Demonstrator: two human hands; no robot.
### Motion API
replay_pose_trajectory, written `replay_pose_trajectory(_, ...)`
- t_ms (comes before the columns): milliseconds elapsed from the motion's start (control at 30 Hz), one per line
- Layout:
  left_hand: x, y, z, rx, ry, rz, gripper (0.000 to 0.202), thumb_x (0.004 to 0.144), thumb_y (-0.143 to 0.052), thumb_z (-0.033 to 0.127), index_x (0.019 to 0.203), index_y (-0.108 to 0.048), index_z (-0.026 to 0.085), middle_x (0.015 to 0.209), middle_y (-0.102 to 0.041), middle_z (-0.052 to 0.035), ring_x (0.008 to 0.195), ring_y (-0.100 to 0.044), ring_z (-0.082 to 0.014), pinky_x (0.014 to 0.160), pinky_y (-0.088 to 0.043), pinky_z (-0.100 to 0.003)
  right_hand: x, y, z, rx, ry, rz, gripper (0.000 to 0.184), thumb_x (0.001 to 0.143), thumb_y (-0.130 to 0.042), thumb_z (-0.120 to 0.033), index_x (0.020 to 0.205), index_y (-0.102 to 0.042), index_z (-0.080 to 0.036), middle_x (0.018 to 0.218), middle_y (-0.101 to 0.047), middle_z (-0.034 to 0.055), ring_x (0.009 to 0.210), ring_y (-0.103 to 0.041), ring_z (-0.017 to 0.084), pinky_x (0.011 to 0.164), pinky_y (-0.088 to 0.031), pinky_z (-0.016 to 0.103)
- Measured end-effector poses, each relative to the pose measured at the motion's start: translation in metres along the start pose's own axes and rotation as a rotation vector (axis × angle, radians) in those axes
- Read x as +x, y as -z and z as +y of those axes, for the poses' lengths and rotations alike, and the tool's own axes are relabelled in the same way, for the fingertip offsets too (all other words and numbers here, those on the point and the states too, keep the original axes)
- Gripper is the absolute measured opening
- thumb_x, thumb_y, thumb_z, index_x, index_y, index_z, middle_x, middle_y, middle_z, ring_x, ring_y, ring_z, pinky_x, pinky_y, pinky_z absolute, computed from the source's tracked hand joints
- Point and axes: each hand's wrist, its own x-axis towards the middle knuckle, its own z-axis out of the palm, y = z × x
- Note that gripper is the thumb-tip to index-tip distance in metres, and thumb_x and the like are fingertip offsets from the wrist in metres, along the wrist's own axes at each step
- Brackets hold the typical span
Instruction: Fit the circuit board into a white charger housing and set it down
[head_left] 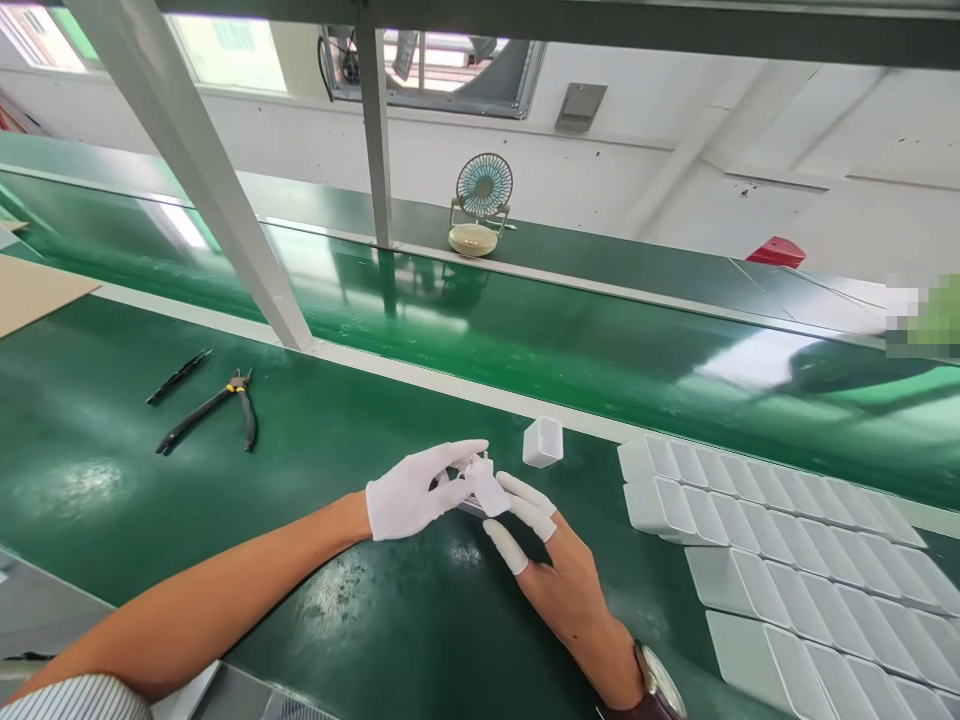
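White-gloved left hand (411,492) is pinching my small white part (491,490), probably to steady it. Right hand (559,568) half-curls beside it; from this end I can't tell if it's gripping. 1 white box (543,443) sits just beyond, handy I guess.

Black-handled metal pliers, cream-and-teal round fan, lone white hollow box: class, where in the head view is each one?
Black-handled metal pliers (208,408): head view, left handle.
Cream-and-teal round fan (484,188): head view, hub of the round head.
Lone white hollow box (533,446): head view, left outer wall.
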Motion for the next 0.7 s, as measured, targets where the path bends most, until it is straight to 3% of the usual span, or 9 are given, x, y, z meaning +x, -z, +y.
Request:
replay_pose_trajectory(133, -0.001, -0.001, -0.002, -0.071, -0.030, 0.007, 0.050, 0.098, -0.046, 0.041, 0.146, -0.044, 0.027, 0.129, -0.064, -0.0057, 0.092, -0.062, -0.0168, 0.084, -0.053, -0.032, 0.005, -0.003, -0.003, 0.003, 0.071, -0.015, 0.040, 0.099, -0.053, -0.019, 0.137, -0.056, -0.031, 0.131, -0.063, 0.0093, 0.115, -0.067, 0.023, 0.097, -0.059, 0.036)
replay_pose_trajectory(300, 0.005, -0.001, -0.010, -0.223, 0.041, -0.024, 0.054, 0.094, -0.054, 0.044, 0.144, -0.047, 0.025, 0.123, -0.066, -0.0073, 0.085, -0.062, -0.0163, 0.078, -0.053, -0.032, 0.006, -0.004, -0.005, -0.028, 0.131, -0.048, 0.045, 0.097, -0.054, -0.014, 0.138, -0.056, -0.033, 0.127, -0.063, 0.0101, 0.114, -0.066, 0.022, 0.093, -0.060, 0.036)
replay_pose_trajectory(433, 0.008, 0.000, -0.012, -0.321, 0.028, -0.045, 0.055, 0.092, -0.058, 0.039, 0.143, -0.049, 0.022, 0.124, -0.066, -0.0094, 0.101, -0.062, -0.0207, 0.087, -0.053, -0.034, 0.004, -0.007, -0.001, -0.084, 0.194, -0.047, 0.047, 0.096, -0.053, -0.013, 0.141, -0.054, -0.029, 0.129, -0.062, 0.0128, 0.115, -0.066, 0.024, 0.092, -0.060, 0.038)
replay_pose_trajectory(533, 0.006, 0.002, -0.008, -0.215, -0.011, -0.013, 0.051, 0.090, -0.058, 0.032, 0.141, -0.052, 0.025, 0.127, -0.065, -0.0080, 0.092, -0.064, -0.0179, 0.083, -0.054, -0.033, 0.003, -0.010, 0.000, -0.159, 0.215, -0.029, 0.050, 0.097, -0.052, -0.016, 0.146, -0.048, -0.026, 0.134, -0.060, 0.0151, 0.117, -0.065, 0.026, 0.093, -0.060, 0.038)
replay_pose_trajectory(633, 0.002, 0.002, 0.001, -0.055, -0.153, 0.060, 0.050, 0.081, -0.067, 0.028, 0.131, -0.060, 0.026, 0.132, -0.062, -0.0068, 0.087, -0.063, -0.0159, 0.079, -0.054, -0.032, 0.003, -0.011, 0.001, -0.191, 0.216, -0.073, 0.050, 0.098, -0.053, -0.019, 0.147, -0.047, -0.027, 0.140, -0.057, 0.0144, 0.120, -0.065, 0.026, 0.095, -0.060, 0.037)
replay_pose_trajectory(700, 0.000, 0.001, 0.006, -0.004, -0.187, 0.117, 0.043, 0.077, -0.071, 0.030, 0.119, -0.064, 0.025, 0.122, -0.066, -0.0056, 0.085, -0.062, -0.0158, 0.077, -0.054, -0.030, 0.003, -0.011, 0.001, -0.171, 0.218, -0.109, 0.049, 0.098, -0.053, -0.017, 0.145, -0.049, -0.028, 0.140, -0.057, 0.0132, 0.119, -0.065, 0.025, 0.094, -0.060, 0.036)
